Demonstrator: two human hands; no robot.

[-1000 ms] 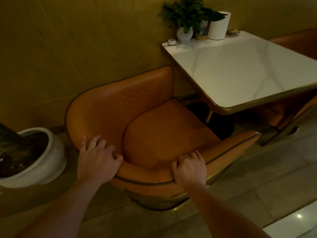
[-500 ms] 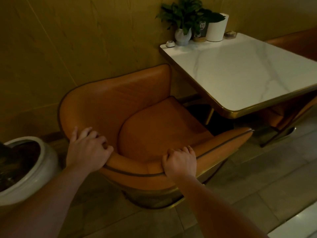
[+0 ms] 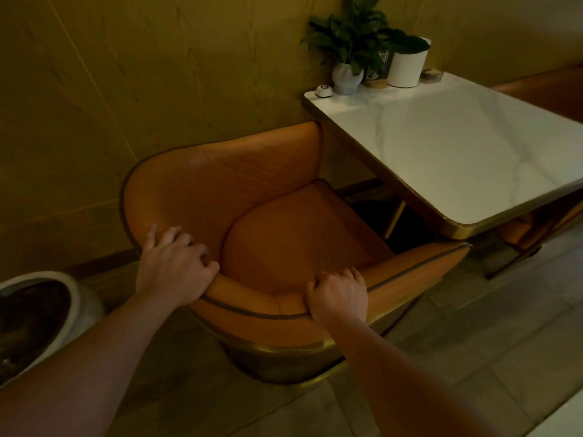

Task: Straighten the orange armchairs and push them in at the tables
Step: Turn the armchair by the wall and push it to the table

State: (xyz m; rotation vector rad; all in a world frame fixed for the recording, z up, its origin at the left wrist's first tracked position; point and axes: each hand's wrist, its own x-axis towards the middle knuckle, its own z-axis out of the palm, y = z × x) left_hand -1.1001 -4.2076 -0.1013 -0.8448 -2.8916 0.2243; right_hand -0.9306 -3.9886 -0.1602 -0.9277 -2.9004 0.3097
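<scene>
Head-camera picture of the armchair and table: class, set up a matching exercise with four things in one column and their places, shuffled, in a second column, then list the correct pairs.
Things
1. left hand
2. right hand
3. small white call button
4. large white floor pot

Places
A. on the floor, left of the orange armchair
B. on the marble table, at its corner by the wall
C. gripping the chair's back rim, on the side nearer the wall
D. gripping the chair's back rim, on the side nearer the aisle

Pairs: 1-C, 2-D, 3-B, 4-A
</scene>
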